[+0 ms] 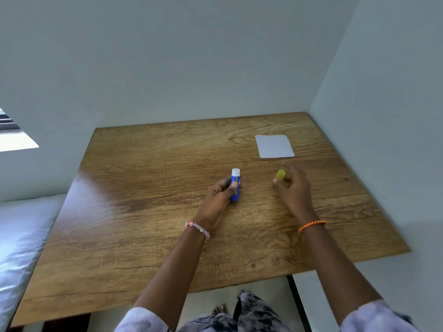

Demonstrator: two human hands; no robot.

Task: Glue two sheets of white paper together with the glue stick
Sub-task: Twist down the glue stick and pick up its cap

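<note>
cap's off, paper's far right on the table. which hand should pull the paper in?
Probably the right hand. It hovers just in front of the white paper and holds only the yellow cap, which it could put down. The left hand is farther away and grips the glue stick.

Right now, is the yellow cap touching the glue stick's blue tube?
Apart. The head view shows the yellow cap in the right hand, with bare table between it and the glue stick, held by the left hand.
</note>
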